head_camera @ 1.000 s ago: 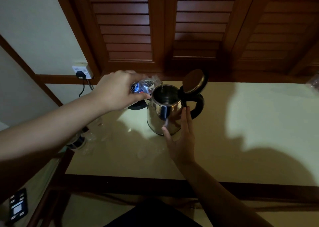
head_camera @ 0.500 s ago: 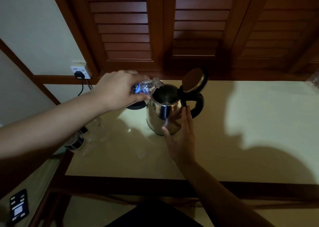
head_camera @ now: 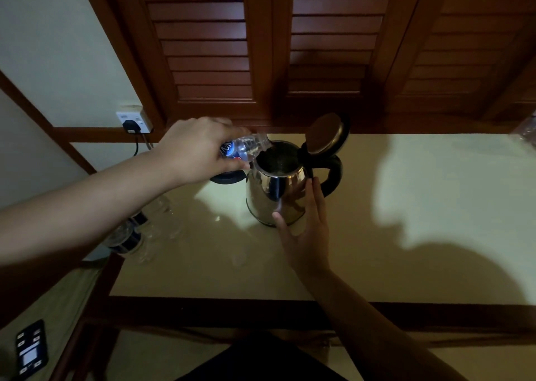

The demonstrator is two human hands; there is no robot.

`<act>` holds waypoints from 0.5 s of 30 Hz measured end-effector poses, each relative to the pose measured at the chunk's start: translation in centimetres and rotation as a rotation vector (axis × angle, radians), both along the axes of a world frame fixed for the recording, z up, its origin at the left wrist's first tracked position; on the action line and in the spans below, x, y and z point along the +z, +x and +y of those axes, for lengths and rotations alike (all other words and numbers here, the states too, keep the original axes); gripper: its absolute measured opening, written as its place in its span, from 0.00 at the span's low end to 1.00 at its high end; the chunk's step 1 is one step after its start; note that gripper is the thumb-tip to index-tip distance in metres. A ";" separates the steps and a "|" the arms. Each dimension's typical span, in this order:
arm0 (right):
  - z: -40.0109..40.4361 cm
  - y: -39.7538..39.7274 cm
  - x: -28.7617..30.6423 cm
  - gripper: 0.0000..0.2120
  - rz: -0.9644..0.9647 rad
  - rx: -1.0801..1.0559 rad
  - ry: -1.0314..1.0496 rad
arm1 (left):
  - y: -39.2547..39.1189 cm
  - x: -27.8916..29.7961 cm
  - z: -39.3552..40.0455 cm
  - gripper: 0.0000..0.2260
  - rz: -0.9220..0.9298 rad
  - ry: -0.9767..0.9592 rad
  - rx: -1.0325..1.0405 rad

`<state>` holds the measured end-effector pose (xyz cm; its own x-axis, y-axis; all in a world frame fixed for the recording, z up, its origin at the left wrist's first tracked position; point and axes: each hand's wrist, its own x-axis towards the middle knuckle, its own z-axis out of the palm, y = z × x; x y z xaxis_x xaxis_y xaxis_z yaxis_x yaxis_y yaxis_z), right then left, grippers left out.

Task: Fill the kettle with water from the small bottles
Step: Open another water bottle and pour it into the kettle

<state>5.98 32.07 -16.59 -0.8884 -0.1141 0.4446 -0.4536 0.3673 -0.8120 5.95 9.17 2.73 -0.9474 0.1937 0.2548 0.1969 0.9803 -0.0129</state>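
Clearly the pouring step is in hand: the kettle stands on the table with its lid tipped back, and the left hand grips a small bottle tilted with its neck over the open mouth. The right hand rests flat-fingered against the kettle's side, steadying it. Next, I judge, comes emptying the bottle, then taking another from those lying beside the left forearm.

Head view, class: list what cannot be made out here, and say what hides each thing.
- Water level in the kettle: its inside is too dark.
- Bottle base: covered by the left hand.
- Kettle base: mostly behind that hand.
- Glasses at the table edge: under the left forearm, in shadow.
- Kettle's lower front: behind the right hand.
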 end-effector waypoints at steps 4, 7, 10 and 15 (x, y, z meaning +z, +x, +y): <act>0.0 0.0 0.0 0.43 0.003 0.000 0.003 | 0.0 0.2 0.0 0.30 -0.017 -0.022 -0.006; -0.2 0.1 -0.1 0.42 0.017 -0.015 -0.002 | -0.2 0.3 0.2 0.28 -0.034 -0.060 -0.005; -0.2 0.3 -0.2 0.42 0.036 -0.032 -0.003 | -0.4 0.5 0.2 0.30 -0.043 -0.101 0.006; -0.2 0.3 -0.2 0.42 0.021 -0.019 -0.007 | -0.4 0.7 0.3 0.27 -0.052 -0.122 -0.014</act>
